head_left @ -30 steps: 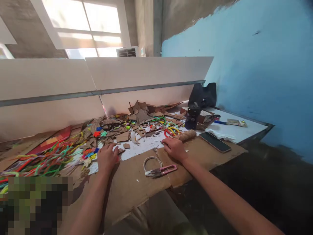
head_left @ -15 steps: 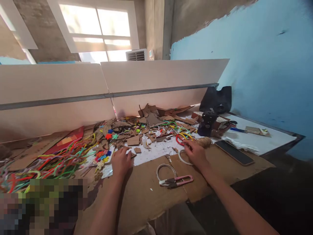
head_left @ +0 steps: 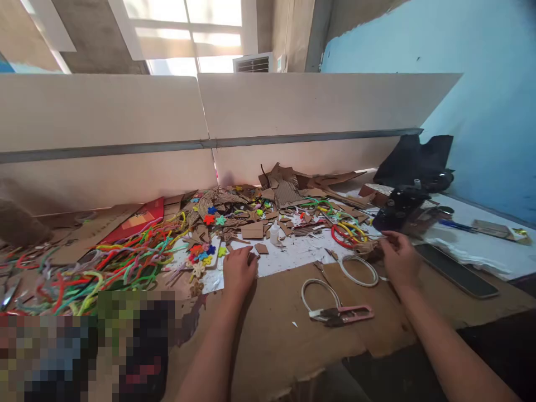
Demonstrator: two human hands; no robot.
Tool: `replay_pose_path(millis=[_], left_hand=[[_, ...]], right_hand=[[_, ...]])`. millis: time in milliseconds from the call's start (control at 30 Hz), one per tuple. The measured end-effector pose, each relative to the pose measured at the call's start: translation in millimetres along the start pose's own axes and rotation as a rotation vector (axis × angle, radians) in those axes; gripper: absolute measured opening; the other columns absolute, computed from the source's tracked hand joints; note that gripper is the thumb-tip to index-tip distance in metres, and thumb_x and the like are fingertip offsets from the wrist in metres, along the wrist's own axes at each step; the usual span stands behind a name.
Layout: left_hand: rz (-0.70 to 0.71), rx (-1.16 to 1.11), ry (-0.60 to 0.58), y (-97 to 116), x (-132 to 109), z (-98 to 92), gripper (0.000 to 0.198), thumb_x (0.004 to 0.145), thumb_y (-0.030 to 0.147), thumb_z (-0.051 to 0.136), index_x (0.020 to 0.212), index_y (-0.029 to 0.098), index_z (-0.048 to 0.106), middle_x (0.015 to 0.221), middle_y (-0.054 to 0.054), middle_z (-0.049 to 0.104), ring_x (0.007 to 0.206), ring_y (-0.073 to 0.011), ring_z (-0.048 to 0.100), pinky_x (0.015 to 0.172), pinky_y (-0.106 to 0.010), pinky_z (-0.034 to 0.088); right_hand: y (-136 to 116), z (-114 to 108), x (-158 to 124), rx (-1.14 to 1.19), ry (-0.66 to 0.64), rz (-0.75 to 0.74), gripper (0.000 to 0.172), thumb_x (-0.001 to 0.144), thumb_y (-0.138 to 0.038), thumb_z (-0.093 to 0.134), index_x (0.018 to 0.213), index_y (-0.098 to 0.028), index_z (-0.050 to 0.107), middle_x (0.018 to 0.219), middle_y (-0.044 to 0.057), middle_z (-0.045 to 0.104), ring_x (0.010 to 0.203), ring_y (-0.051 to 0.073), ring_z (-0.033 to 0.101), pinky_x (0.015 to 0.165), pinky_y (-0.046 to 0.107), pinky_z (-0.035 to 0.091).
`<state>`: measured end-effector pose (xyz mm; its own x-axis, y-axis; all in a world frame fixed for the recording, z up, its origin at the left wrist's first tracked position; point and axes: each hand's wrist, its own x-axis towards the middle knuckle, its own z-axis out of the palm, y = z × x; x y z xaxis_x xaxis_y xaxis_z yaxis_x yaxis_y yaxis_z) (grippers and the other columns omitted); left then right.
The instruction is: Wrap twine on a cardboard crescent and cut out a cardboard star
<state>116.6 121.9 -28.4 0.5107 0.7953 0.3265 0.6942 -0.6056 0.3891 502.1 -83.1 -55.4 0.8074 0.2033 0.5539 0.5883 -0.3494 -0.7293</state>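
My left hand rests at the back edge of the cardboard sheet, its fingers curled over a small dark thing that I cannot make out. Farther right, my right hand has its fingertips pinched at the ball of brown twine, which it partly covers. Left of that hand lies a white ring, with a red ring behind it. Pink-handled thread snips lie against a second white ring on the cardboard sheet.
Colourful pipe cleaners heap on the left, beside small felt-like flowers. Cardboard scraps pile up at the back, behind a small white glue bottle. A phone and a black object are on the right.
The view has swung left and tilted down. My right hand has moved off the red ring, rightward to the twine. My left hand stays at about the same place on the table.
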Motion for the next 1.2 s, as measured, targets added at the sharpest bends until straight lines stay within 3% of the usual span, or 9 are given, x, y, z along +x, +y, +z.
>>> replay_pose_path(millis=[233, 400, 567, 700, 800, 967, 1200], left_hand=[[0.036, -0.05, -0.015, 6, -1, 3.3, 0.032, 0.088, 0.021, 0.07, 0.12, 0.022, 0.073, 0.118, -0.01, 0.079, 0.114, -0.031, 0.07, 0.099, -0.045, 0.048], [0.091, -0.09, 0.023, 6, 0, 2.8, 0.034, 0.091, 0.022, 0.066, 0.124, 0.025, 0.071, 0.121, -0.008, 0.077, 0.116, -0.0279, 0.067, 0.101, -0.042, 0.046], [0.073, -0.098, 0.095, -4, 3, -6.4, 0.037, 0.086, 0.02, 0.064, 0.123, 0.022, 0.072, 0.117, -0.011, 0.077, 0.11, -0.0296, 0.068, 0.097, -0.041, 0.049], [0.074, -0.098, 0.125, -14, 8, -8.0, 0.035, 0.087, 0.028, 0.06, 0.119, 0.023, 0.074, 0.11, -0.011, 0.078, 0.104, -0.0314, 0.07, 0.09, -0.042, 0.052], [0.094, -0.094, 0.181, -21, 13, -3.3, 0.034, 0.088, 0.033, 0.057, 0.116, 0.024, 0.074, 0.107, -0.01, 0.076, 0.101, -0.0308, 0.07, 0.087, -0.041, 0.053], [0.082, -0.112, 0.269, -24, 14, 0.1, 0.033, 0.088, 0.038, 0.056, 0.112, 0.023, 0.074, 0.106, -0.01, 0.074, 0.097, -0.0299, 0.07, 0.087, -0.041, 0.054], [0.043, -0.136, 0.25, -17, 11, -4.7, 0.026, 0.088, 0.039, 0.057, 0.098, 0.023, 0.074, 0.102, -0.009, 0.076, 0.1, -0.029, 0.07, 0.091, -0.04, 0.053]], right_hand=[[-1, -1, 2, -0.041, 0.097, 0.058, 0.042, 0.075, -0.043, 0.057, 0.101, -0.016, 0.075, 0.089, 0.013, 0.073, 0.073, 0.025, 0.061, 0.071, 0.038, 0.047], [3, -5, -1, -0.029, 0.178, 0.029, 0.047, 0.081, -0.04, 0.053, 0.117, -0.014, 0.07, 0.108, 0.015, 0.071, 0.083, 0.024, 0.06, 0.08, 0.037, 0.047], [-6, -2, 0, 0.061, 0.012, -0.013, 0.04, 0.081, -0.047, 0.056, 0.099, -0.016, 0.072, 0.091, 0.011, 0.072, 0.074, 0.024, 0.06, 0.074, 0.038, 0.048], [-16, -1, -3, 0.142, -0.068, -0.07, 0.034, 0.083, -0.046, 0.057, 0.094, -0.018, 0.073, 0.095, 0.012, 0.074, 0.084, 0.027, 0.063, 0.079, 0.039, 0.05], [-17, -6, -7, 0.189, -0.033, -0.049, 0.034, 0.088, -0.045, 0.053, 0.099, -0.017, 0.071, 0.098, 0.012, 0.074, 0.086, 0.025, 0.065, 0.079, 0.036, 0.051], [-14, -13, -5, 0.213, 0.068, 0.011, 0.04, 0.094, -0.043, 0.048, 0.119, -0.015, 0.063, 0.099, 0.011, 0.071, 0.069, 0.02, 0.059, 0.065, 0.031, 0.048], [-35, -13, -12, 0.194, -0.035, -0.108, 0.033, 0.094, -0.038, 0.05, 0.112, -0.016, 0.067, 0.104, 0.013, 0.071, 0.079, 0.023, 0.061, 0.076, 0.036, 0.05]])
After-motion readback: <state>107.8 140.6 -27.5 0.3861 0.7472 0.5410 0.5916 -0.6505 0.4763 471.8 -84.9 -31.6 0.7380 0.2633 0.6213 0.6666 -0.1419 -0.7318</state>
